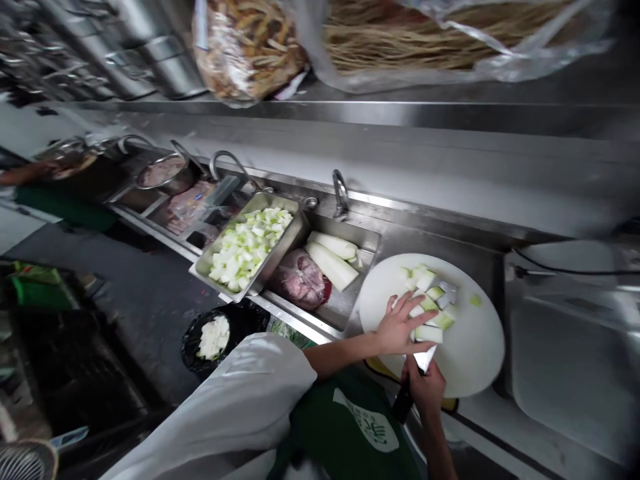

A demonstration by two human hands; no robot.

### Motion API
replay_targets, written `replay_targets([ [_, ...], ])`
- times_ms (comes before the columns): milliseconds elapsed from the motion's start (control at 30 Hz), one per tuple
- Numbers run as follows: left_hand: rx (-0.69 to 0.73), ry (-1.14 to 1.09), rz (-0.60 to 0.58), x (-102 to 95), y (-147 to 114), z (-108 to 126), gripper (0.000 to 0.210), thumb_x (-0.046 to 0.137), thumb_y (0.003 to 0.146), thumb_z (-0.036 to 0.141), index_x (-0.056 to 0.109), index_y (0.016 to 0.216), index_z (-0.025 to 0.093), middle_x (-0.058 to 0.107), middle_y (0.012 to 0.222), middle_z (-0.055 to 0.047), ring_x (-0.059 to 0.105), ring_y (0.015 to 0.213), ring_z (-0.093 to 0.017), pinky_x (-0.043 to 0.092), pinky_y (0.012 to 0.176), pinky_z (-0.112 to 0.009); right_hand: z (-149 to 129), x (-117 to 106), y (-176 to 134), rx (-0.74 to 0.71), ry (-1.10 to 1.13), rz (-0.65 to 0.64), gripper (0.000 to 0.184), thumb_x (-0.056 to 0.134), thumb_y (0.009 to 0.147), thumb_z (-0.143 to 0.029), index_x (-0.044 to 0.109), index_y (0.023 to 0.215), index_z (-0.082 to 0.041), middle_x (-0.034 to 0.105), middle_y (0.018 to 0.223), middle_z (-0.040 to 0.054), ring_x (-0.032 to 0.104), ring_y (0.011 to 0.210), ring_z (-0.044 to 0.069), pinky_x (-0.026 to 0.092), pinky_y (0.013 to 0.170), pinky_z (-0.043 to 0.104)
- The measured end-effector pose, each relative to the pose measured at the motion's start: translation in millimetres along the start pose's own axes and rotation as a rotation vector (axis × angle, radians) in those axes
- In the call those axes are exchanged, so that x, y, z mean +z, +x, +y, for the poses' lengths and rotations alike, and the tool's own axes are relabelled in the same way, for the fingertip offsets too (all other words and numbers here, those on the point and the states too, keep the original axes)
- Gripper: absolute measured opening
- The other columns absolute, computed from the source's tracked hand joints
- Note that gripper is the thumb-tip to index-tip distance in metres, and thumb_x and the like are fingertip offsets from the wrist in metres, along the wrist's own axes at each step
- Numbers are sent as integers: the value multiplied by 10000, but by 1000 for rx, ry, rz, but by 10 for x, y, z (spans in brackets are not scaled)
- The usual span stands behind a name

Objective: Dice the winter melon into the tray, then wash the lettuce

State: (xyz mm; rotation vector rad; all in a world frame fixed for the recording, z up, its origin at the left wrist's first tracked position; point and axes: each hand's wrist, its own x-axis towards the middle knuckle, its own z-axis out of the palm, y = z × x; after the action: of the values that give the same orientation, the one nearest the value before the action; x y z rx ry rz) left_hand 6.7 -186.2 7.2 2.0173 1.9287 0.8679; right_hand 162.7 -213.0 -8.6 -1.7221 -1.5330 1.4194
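While its fingers (pixel 391 308) lie spread and flat, the left hand (pixel 400 328) presses on pale green melon pieces (pixel 431 308) at the middle of the round white cutting board (pixel 475 360); the right hand (pixel 428 388) is closed around a knife (pixel 417 373), blade under the pieces

Left hand (pixel 400 327) flat, fingers spread; right hand (pixel 427 387) fisted.

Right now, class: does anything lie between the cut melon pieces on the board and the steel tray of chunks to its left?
Yes. Between the melon pieces on the board and the tray lies an open sink holding two peeled melon lengths and a lump of meat. The left hand rests on the pieces; the right hand holds the knife.
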Motion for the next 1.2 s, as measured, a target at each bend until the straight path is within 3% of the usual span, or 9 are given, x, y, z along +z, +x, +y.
replay_targets([
  [100,-57,39,56,-356,-131,-256,790,637,879,694,495,1567,334,375,1678,-101,252,1581,-388,238,1256,-597,-208,313,-29,-100,11,-67,550,677,754,-759,567,669,-227,592,511,16,539,477,158,464,513,272],
  [233,-183,65,122,-989,-444,-741,808,635,874,704,479,1574,332,370,1674,-108,260,1571,-413,279,1227,-643,-533,957,-96,-205,42,-235,603,664,765,-807,549,647,-228,587,500,14,538,459,150,465,497,271],
  [533,-518,130,359,-2522,-1516,-2112,772,710,849,617,536,1533,307,379,1654,-131,243,1557,-446,262,1216,-691,-1491,3013,-448,-308,104,-687,518,699,752,-742,537,736,-250,538,453,-38,488,364,138,419,394,266],
  [667,-664,123,518,-2962,-1859,-2828,716,741,840,559,592,1485,286,419,1621,-120,273,1539,-428,271,1237,-656,-1925,3880,-560,-314,55,-824,486,694,726,-698,490,733,-257,527,446,-50,469,338,127,398,360,252],
  [767,-784,44,636,-3142,-1975,-3367,614,749,845,520,666,1404,280,509,1536,-124,380,1471,-401,316,1239,-602,-2223,4336,-612,-314,-15,-811,437,690,701,-628,467,739,-255,545,461,-51,494,344,126,382,349,227],
  [867,-873,34,678,-3220,-2017,-3763,578,684,899,503,657,1415,244,515,1520,-152,420,1447,-386,336,1223,-591,-2435,4525,-628,-312,-107,-774,337,658,720,-533,475,739,-250,545,459,-46,510,348,130,357,339,214],
  [967,-899,143,629,-3227,-2033,-3953,598,636,934,513,606,1472,253,426,1604,-165,346,1510,-393,301,1219,-619,-2521,4455,-601,-303,-161,-748,264,624,731,-473,483,740,-250,553,461,-40,512,350,136,369,345,222],
  [1067,-922,236,573,-3213,-2036,-4030,592,586,966,527,569,1504,281,375,1653,-162,283,1548,-406,265,1211,-663,-2500,4207,-559,-291,-160,-717,264,612,732,-489,497,740,-252,555,468,-39,503,355,143,387,352,242],
  [1200,-988,295,586,-3253,-2053,-4156,547,518,1004,487,567,1496,254,417,1638,-164,309,1543,-376,251,1220,-657,-2356,3691,-550,-294,-125,-634,333,625,754,-558,502,712,-251,562,488,-33,494,370,137,379,359,246],
])
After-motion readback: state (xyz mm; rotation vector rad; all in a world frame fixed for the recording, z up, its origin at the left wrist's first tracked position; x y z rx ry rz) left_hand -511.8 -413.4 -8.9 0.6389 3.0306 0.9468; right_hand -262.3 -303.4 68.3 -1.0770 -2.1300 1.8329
